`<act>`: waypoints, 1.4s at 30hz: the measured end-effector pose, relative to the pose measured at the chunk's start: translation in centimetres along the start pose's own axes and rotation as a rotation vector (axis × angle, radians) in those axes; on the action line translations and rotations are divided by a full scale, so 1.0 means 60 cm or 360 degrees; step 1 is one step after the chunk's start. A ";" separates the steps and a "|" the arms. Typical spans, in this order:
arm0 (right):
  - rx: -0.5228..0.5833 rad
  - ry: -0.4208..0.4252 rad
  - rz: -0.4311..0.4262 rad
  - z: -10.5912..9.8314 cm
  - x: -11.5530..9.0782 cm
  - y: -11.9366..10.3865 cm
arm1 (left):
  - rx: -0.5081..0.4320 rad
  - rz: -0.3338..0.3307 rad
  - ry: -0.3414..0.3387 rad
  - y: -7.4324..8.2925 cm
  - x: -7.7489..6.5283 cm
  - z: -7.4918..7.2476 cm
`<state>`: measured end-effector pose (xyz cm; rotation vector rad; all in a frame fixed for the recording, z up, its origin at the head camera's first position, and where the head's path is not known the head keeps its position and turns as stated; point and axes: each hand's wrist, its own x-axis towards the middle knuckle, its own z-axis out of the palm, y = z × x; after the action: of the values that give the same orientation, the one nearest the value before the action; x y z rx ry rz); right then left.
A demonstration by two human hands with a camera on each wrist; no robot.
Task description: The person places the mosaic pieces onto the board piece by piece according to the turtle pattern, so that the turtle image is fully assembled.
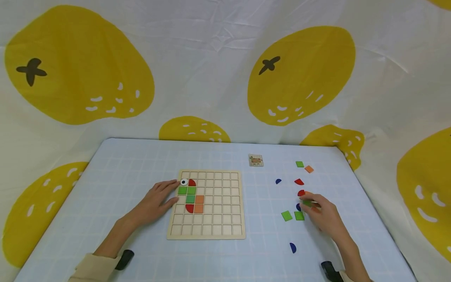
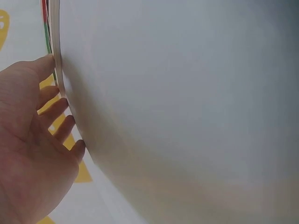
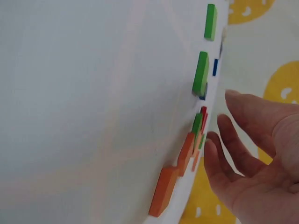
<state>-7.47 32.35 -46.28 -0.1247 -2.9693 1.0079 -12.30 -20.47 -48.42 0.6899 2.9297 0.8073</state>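
Note:
A wooden grid board [image 1: 222,219] lies on the table, and my left hand [image 1: 151,203] touches its left edge with thumb and fingers extended. Along that side sit an eye tile [image 1: 184,182], green squares [image 1: 191,190], orange squares [image 1: 199,208] and red quarter-circles [image 1: 189,208]. My right hand [image 1: 325,219] hovers over loose pieces at the right, fingers loosely bent. Near its fingertips are a green piece [image 1: 307,203], a red piece [image 1: 301,192] and a partly covered blue piece [image 1: 298,207]. In the right wrist view nothing shows between the fingers; orange blocks [image 3: 163,191] stand nearby.
A small pattern card [image 1: 256,160] lies beyond the board's right corner. Other loose pieces include a green tile [image 1: 287,216], a blue half-circle [image 1: 293,248], a red piece [image 1: 299,181] and an orange square [image 1: 309,169]. A fruit-print curtain [image 1: 204,78] hangs behind the table.

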 end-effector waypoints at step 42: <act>-0.0013 -0.0041 0.0103 -0.006 0.007 -0.006 | 0.0011 -0.0020 -0.0009 0.002 0.003 -0.003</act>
<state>-7.90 32.34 -45.77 -0.2108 -3.0114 1.0115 -12.44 -20.37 -48.20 0.6725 2.9298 0.7932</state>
